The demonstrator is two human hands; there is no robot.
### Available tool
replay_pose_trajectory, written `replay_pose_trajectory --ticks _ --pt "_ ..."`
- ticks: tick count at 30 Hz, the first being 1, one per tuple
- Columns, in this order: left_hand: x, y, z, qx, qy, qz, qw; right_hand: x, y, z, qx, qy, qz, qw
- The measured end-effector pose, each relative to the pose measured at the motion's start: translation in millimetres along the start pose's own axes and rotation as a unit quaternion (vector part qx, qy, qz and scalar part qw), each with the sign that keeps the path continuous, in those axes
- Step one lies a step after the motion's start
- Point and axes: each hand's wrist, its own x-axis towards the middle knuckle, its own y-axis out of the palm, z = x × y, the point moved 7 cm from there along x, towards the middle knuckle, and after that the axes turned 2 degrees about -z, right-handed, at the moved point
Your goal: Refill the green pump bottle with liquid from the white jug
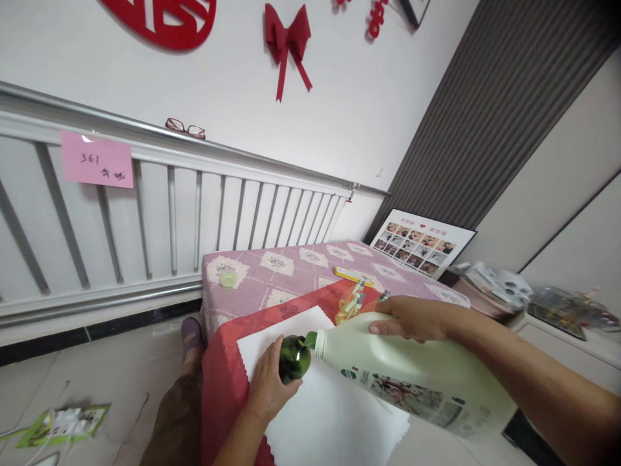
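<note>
Left hand (pixel 270 380) curled round green bottle (pixel 294 360), lower centre, right hand (pixel 405 317) gripping tilted jug (pixel 412 382), lower right, spout (pixel 311 340) at bottle mouth, white sheet (pixel 330 421) below, pink note (pixel 97 162) upper left

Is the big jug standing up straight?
No, the right hand holds the jug tipped over, with its spout at the green bottle in the left hand.
</note>
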Motion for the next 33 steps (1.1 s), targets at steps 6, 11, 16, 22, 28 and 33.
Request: replay_pose_trajectory --ticks 6,11,16,22,28,33 --pt "-1.5 0.1 -1.1 0.002 -0.008 0.009 1.000 -2.6 -0.8 3.9 0.001 0.007 -0.005 1.000" --pt "-0.8 -0.9 -2.3 0.005 -0.011 0.013 1.000 -2.9 0.5 5.6 -0.011 -0.002 0.007 1.000" --pt "-0.6 -0.6 -0.3 0.006 -0.011 0.014 1.000 -2.6 -1.1 5.5 -0.005 0.001 -0.001 1.000" --pt "0.3 0.8 1.3 0.005 -0.009 0.010 1.000 -2.9 -1.2 8.0 0.001 -0.006 0.003 1.000" --pt "-0.2 1.5 4.7 -0.004 -0.002 -0.002 1.000 -3.3 0.3 7.5 -0.005 0.003 0.008 1.000" --pt "0.0 2.5 6.3 -0.009 0.004 -0.014 1.000 -1.8 -3.2 4.6 -0.016 0.002 -0.027 1.000"
